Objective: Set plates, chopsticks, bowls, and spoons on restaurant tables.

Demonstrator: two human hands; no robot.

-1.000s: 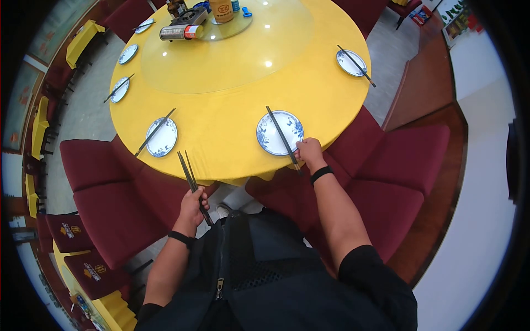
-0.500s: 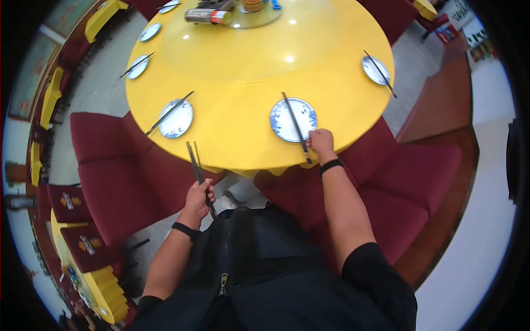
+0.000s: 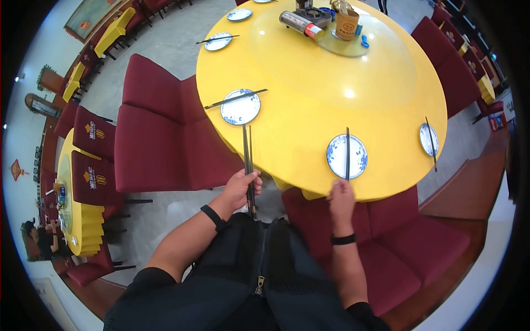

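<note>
My left hand (image 3: pixel 243 189) is closed around a bundle of dark chopsticks (image 3: pixel 247 151), held upright beside the table edge with their tips spread slightly. My right hand (image 3: pixel 342 199) is at the near table edge, fingers curled at the lower end of a pair of dark chopsticks (image 3: pixel 348 149). That pair lies across a blue-and-white plate (image 3: pixel 334 157); its lower end is hidden by my fingers. To the left, another blue-and-white plate (image 3: pixel 241 113) carries chopsticks laid slantwise. A further plate (image 3: pixel 425 139) with chopsticks is at the right edge.
The round table has a yellow cloth (image 3: pixel 292 149) and a glass turntable. A portable stove (image 3: pixel 310 17), gas canister (image 3: pixel 301 25) and brown container (image 3: pixel 346 26) stand at the back. Maroon chairs (image 3: pixel 149 149) crowd the left and the front right (image 3: pixel 381 237).
The view has turned left, so the table appears farther right. My right hand has moved from beside the plate to the chopsticks' lower end. My left hand still holds its bundle.
</note>
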